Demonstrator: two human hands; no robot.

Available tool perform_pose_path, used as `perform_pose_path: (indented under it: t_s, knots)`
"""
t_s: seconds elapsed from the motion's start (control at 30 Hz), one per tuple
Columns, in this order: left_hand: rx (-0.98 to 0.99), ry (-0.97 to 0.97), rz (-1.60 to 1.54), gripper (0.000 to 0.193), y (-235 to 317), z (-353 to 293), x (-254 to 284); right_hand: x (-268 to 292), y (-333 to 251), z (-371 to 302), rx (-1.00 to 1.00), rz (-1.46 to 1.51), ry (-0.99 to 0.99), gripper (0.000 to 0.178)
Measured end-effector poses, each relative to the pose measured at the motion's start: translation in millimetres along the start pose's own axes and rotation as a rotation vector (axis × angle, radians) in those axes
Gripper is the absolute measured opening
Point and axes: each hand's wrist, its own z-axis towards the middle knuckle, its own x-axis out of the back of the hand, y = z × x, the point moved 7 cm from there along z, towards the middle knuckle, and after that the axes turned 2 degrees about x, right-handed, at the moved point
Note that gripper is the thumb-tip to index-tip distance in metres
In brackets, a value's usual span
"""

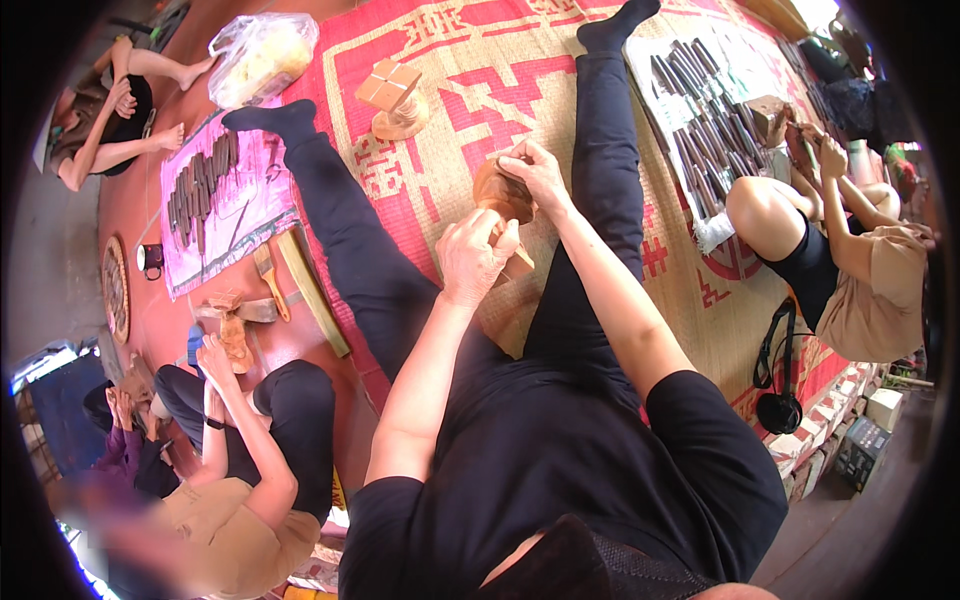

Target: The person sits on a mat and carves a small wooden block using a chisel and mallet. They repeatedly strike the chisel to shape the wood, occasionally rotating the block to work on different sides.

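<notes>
Between my outstretched legs I hold a carved wooden piece point(502, 190), with a rounded brown bowl-like part at its far end and a squarish pale block at its near end. My left hand point(474, 256) is closed round its narrow middle, thumb uppermost. The bent fingers of my right hand point(536, 176) grip the rounded end near a dark patch; whether they also hold something small is hidden. Beyond my hands, a similar wooden piece with a square block top point(390, 86) stands on the red and straw-coloured mat point(460, 120).
Many carving tools point(700, 125) lie on a pale cloth at right; more tools point(200, 190) rest on a pink cloth at left. A brush point(270, 282) and a wooden strip point(312, 295) lie beside my left leg. People sit at both sides, one handling a wooden piece point(235, 342).
</notes>
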Motion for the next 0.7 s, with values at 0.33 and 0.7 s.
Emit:
perform_pose_path:
  t_s: [0.33,0.7]
  knots:
    - [0.07,0.049,-0.079,0.025,-3,5,2,-2,0,-1,0.075,-0.292,0.082,0.013]
    - [0.158,0.064,-0.146,0.031,-21,15,7,-9,21,3,0.168,-0.417,0.095,0.023]
